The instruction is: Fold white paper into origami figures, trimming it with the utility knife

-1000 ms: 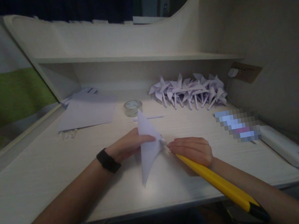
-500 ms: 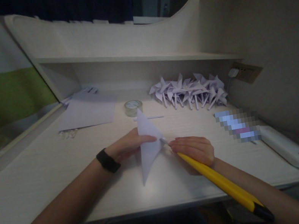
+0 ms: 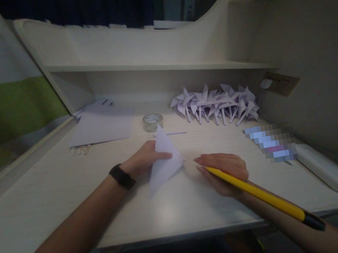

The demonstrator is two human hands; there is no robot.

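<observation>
Head view: your left hand (image 3: 143,157) pinches the paper (image 3: 167,170), thumb on the face toward you; the sheet rises to a point above that thumb and spreads below it. Your right hand's fingers are closed round the front of the yellow knife (image 3: 255,192), its tip aimed at the paper's right corner, between your hands; too blurred to tell if it touches. I'd hold the pinch firm, press lightly, and angle the tip clear of your left thumb.
</observation>
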